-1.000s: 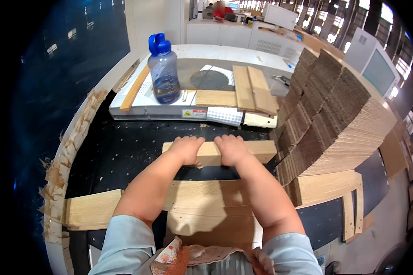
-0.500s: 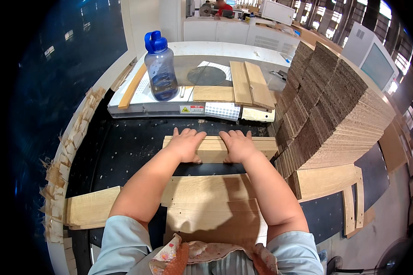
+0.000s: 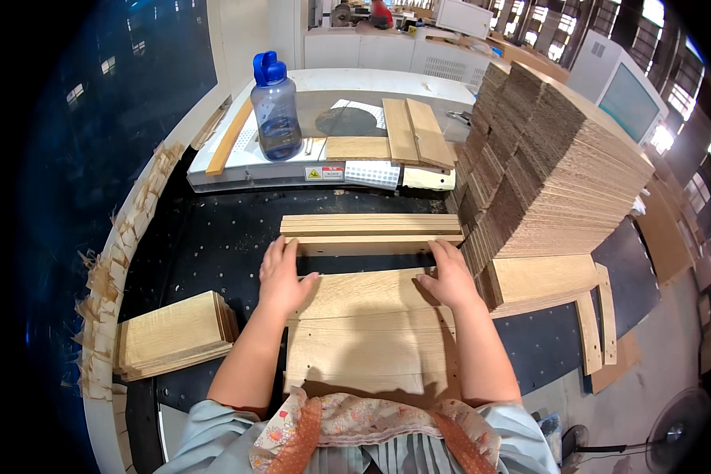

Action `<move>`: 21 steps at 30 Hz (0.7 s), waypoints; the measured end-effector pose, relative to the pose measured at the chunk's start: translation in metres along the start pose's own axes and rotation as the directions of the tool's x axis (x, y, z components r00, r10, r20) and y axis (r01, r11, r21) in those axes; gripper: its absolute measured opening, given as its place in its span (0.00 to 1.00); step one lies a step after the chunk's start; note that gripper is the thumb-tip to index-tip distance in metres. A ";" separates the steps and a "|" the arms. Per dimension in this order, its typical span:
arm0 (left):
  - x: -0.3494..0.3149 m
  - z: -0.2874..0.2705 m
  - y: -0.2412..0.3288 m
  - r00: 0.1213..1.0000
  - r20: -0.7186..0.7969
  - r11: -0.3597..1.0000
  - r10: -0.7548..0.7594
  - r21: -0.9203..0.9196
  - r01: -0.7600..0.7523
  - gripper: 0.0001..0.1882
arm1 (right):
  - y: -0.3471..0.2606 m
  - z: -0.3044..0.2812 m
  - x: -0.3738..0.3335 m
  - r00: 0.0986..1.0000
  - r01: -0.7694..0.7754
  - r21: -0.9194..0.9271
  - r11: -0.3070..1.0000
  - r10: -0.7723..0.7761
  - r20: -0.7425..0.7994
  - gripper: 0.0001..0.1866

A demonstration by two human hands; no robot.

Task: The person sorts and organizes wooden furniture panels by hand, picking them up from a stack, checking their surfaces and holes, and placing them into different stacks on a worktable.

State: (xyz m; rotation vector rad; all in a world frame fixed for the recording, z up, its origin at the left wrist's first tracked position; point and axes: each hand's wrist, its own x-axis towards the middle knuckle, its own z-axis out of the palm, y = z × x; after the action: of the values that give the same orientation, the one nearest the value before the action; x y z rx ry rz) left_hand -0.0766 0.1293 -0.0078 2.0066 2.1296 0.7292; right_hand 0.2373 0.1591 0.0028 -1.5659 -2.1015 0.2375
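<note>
So your surface (image 3: 221,229) was black and dotted with little pale specks, with a white housing (image 3: 249,178) along its far side and a blue-capped bottle (image 3: 279,118) on that at your 11 o'clock. Way off at 12 you had white cabinets (image 3: 359,51) and someone in red (image 3: 381,14) past them. A boxy monitor (image 3: 628,91) was out at 2, and a fan (image 3: 675,430) down around 4.

The narrow wood strips (image 3: 371,224) sat at your 12, just beyond your hands, stacked side by side. Long axis ran 9 to 3 o'clock, pretty much straight across you, with the 3 o'clock end right by that tall stack of brown boards (image 3: 553,158). The front strip (image 3: 371,247) ran the same way, its long side facing you at 6, a small dark hole toward each end.

Your left hand (image 3: 284,280) was at that strip's 9 o'clock end and your right hand (image 3: 452,278) at its 3 o'clock end, fingertips up against it. Grip looked wide on both, thumbs apart from the fingers and over the wide boards (image 3: 371,296) nearer you. Another short board stack (image 3: 174,328) was at your 10.
</note>
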 end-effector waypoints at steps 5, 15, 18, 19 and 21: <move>-0.008 -0.005 0.001 1.000 0.010 0.999 -0.007 0.053 0.006 0.44 | 0.011 0.004 -0.010 0.974 0.032 -0.063 0.998 -0.045 -0.221 0.38; 0.065 0.001 0.044 0.920 0.206 0.885 0.334 0.267 -0.382 0.51 | -0.011 0.042 0.022 0.943 0.212 -0.095 0.973 -0.178 0.281 0.34; 0.092 0.019 0.057 0.898 0.318 0.891 0.304 0.239 -0.386 0.51 | -0.021 0.044 0.037 0.897 0.210 -0.093 0.973 -0.154 0.415 0.32; 0.098 0.032 0.053 0.907 0.254 0.890 0.335 0.230 -0.393 0.41 | -0.022 0.045 0.041 0.883 0.260 -0.104 0.960 -0.193 0.427 0.32; 0.106 0.039 0.057 0.918 0.300 0.923 0.259 0.204 -0.327 0.33 | -0.029 0.044 0.052 0.844 0.238 -0.148 0.960 -0.129 0.521 0.30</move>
State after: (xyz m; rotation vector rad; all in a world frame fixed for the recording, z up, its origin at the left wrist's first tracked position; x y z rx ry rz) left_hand -0.0202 0.2423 0.0068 2.4313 1.8619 0.2009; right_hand 0.1808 0.2050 -0.0075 -1.5167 -2.7511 0.4118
